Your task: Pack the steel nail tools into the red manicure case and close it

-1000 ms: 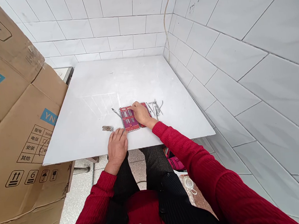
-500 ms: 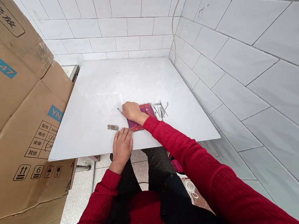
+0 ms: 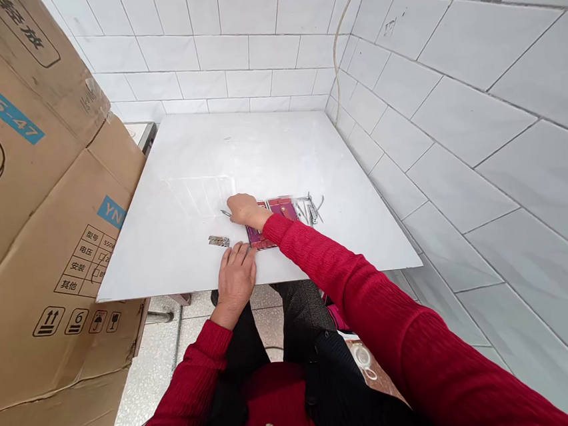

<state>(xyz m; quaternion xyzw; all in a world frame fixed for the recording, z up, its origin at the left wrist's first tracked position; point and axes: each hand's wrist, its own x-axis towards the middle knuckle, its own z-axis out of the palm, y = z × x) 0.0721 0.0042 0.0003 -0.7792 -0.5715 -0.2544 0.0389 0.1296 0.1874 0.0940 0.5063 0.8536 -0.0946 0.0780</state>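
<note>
Head view: white table (image 3: 257,142) set into a tiled corner, far and right edges against the walls, near edge facing the person. Right hand (image 3: 244,209) reaches across the red manicure case (image 3: 270,224), which lies open near the near edge, a bit right of its middle. Fingers curled down at the case's left side, by a thin metal tool (image 3: 225,212) that sticks out just left of the knuckles; cannot tell if the fingertips actually pinch it. Left hand (image 3: 238,275) lies flat, palm down, fingers loose and holding nothing, right at the near edge with the fingertips touching the case's near-left corner. Nail clipper (image 3: 219,240) lies alone just left of the case, close to the left hand's fingertips, not touched. Loose metal tools (image 3: 312,208) in a small heap just right of the case, well short of the right edge. Far half of the table bare, wide room toward the far edge and both far corners. Cardboard box (image 3: 38,216) stands tall against the left edge, overhanging it; tight on that side.
</note>
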